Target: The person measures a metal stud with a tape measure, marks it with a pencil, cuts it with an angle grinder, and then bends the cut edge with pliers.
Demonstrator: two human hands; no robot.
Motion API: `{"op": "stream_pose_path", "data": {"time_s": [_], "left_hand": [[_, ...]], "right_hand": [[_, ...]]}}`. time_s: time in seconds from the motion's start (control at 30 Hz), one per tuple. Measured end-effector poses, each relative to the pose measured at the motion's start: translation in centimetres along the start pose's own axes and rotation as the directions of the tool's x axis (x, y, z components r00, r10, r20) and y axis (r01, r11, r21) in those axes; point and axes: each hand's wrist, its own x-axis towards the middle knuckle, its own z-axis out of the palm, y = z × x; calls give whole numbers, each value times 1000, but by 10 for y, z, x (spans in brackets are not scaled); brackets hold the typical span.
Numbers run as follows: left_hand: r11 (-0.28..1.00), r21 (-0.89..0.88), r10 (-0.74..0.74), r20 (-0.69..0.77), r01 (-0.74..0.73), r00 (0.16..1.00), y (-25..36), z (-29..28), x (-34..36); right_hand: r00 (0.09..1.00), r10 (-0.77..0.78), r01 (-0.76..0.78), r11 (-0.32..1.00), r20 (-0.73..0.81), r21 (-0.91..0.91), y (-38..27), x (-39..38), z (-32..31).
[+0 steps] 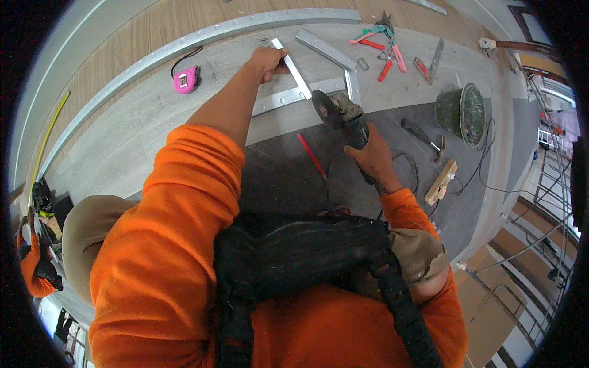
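Observation:
My left hand grips the upper end of a narrow pale metal strip, which lies across another perforated metal piece. My right hand is wrapped round the body of an angle grinder, its disc close beside the strip's lower end; whether they touch I cannot tell. Just beyond the grinder, a metal channel slants down to a short upright piece. A red pencil lies on the dark grey floor sheet below my left hand's metal pieces.
Around lie a long metal rail, pink tape measure, snips and pliers, square, hammer, wood block, bucket and cables. Metal scaffolding stands right. A co-worker in orange is at far left.

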Motion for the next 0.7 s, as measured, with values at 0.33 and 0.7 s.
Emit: {"op": "stream_pose_path", "data": {"time_s": [0.33, 0.7], "left_hand": [[994, 106, -34, -8, 35, 999, 0, -6, 4], [1000, -17, -20, -56, 19, 998, -5, -1, 9]], "right_hand": [[1000, 15, -14, 1000, 15, -7, 5, 3, 4], [1000, 19, -19, 999, -5, 36, -5, 3, -1]]}}
